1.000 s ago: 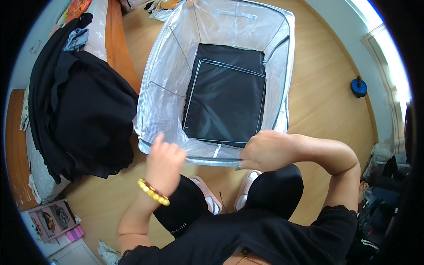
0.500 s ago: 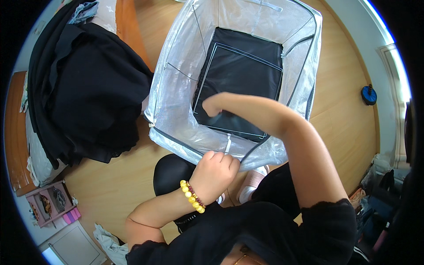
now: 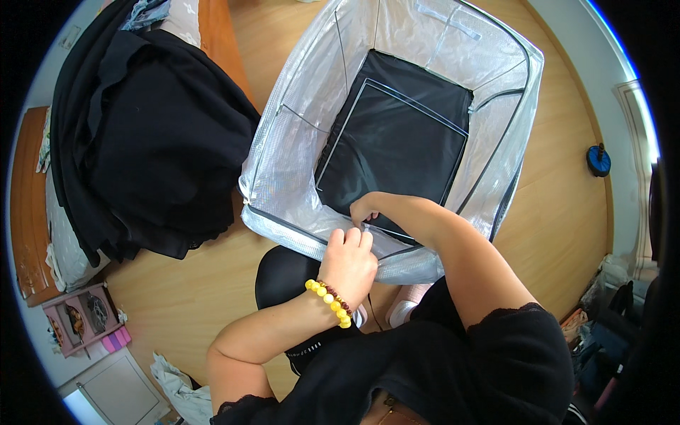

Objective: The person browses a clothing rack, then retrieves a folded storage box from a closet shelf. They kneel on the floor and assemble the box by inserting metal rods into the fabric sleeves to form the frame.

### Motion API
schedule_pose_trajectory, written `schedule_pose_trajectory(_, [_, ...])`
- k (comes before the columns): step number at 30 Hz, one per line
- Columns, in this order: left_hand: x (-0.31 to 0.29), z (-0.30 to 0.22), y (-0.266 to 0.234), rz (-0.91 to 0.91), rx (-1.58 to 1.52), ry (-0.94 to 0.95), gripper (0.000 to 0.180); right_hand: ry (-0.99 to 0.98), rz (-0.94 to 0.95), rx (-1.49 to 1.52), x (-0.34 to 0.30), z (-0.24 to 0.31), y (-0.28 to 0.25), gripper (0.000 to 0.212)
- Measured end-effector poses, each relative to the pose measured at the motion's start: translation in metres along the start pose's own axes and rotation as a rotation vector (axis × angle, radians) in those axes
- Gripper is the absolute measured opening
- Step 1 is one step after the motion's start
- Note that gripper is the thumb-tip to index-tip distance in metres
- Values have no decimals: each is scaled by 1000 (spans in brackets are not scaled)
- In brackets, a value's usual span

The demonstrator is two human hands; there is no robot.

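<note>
Before me stands a large translucent folding storage box [image 3: 280, 170], its top open and dark zip edging along its rim. A black panel [image 3: 397, 142] covers its bottom, with a thin metal wire frame [image 3: 414, 110] lying on it. My left hand [image 3: 349, 265], with a yellow bead bracelet [image 3: 329, 301] at the wrist, is curled over the near rim and grips it. My right hand [image 3: 365, 207] reaches down inside, its fingers closed by the near wall and the panel's front edge. Whatever those fingers hold is hidden.
Black cloth [image 3: 163, 142] is heaped over the bed edge at left. A pink shelf unit [image 3: 81, 319] stands at lower left near pale fabric [image 3: 177, 389]. A blue ab wheel [image 3: 598, 161] sits by the right wall. Piled belongings [image 3: 602, 354] lie at lower right.
My right hand has moved nearer to me, from over the panel to the inside of the near wall. The box appears shifted right and slightly tilted in view. My left hand stays at the rim.
</note>
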State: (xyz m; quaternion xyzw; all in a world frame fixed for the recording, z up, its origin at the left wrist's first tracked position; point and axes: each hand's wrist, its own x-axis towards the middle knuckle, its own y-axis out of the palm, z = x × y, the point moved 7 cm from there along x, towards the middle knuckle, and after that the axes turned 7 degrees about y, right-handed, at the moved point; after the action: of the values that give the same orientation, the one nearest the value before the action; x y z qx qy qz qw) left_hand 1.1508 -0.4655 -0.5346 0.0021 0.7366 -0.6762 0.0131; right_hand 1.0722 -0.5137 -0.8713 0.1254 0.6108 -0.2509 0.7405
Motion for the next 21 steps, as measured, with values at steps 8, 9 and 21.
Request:
schedule_pose_trajectory(8, [-6,3,11,232,-44,-80,8,61,226,348,-2,-9,27,42])
schedule_pose_trajectory(9, [-7,3,10,222,-48,-85,7,59,224,338,-1,-9,30,41])
schedule_pose_trajectory(21, [-11,9,1,75,-11,-107,10,-188,-40,542,-143,-9,-52,31])
